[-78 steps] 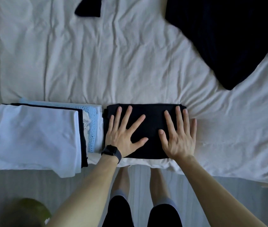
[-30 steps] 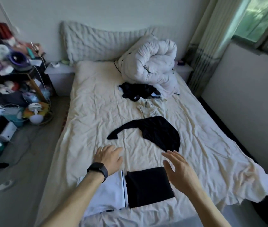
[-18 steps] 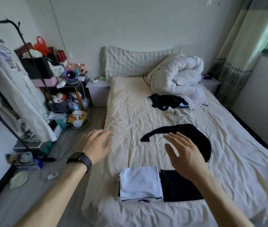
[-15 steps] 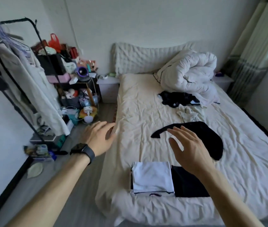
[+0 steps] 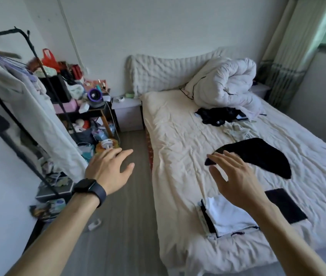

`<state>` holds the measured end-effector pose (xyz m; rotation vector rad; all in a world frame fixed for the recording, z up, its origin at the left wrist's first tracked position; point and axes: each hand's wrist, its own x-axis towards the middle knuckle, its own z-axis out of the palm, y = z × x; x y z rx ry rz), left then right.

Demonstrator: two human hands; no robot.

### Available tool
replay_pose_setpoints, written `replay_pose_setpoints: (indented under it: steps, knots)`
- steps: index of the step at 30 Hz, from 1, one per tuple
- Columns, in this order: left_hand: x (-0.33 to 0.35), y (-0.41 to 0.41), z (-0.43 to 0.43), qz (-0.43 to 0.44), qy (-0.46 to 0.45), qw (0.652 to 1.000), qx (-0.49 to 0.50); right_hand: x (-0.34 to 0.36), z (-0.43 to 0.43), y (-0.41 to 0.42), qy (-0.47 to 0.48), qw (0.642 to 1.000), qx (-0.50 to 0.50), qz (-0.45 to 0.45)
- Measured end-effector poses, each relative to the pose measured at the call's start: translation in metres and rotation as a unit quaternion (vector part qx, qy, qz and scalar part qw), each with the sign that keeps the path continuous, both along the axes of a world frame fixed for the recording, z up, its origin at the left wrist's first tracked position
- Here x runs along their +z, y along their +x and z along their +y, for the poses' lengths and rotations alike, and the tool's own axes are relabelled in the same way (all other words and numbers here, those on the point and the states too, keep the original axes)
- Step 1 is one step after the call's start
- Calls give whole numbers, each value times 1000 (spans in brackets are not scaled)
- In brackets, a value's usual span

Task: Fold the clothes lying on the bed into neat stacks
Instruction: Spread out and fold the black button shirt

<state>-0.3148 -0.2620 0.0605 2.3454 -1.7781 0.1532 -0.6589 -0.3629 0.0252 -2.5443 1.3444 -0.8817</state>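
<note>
while left hand (image 5: 108,168) and right hand (image 5: 236,180) hover spread, empty, forearm (image 5: 289,236) overlapping white stack (image 5: 228,218), clothes rack (image 5: 32,45) left

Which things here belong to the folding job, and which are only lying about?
Job: white-topped stack; folded black piece; spread black garment; black heap; pale crumpled garment.
Lying about: rolled duvet; garments on the rack; bedside cabinet.
</note>
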Motion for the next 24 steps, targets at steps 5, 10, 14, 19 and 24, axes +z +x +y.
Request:
replay_pose_setpoints:
  steps: [5, 10, 14, 19, 24]
  knots:
    - [-11, 57, -15, -10, 33, 998, -52, -4, 18, 51, 72, 995, -65, 23]
    - [-31, 92, -68, 9, 59, 995, -84, -11, 5, 95, 87, 991, -102, 26]
    - [-39, 120, -131, -6, 78, 989, -129, -15, -34, 135, 88, 986, -138, 21]
    - [-30, 167, -235, -22, 56, 984, -170, -18, -114, 191, 90, 981, -168, 15]
    - [-15, 217, -350, -13, 66, 978, -197, 3, -208, 241, 80, 978, -192, -10]
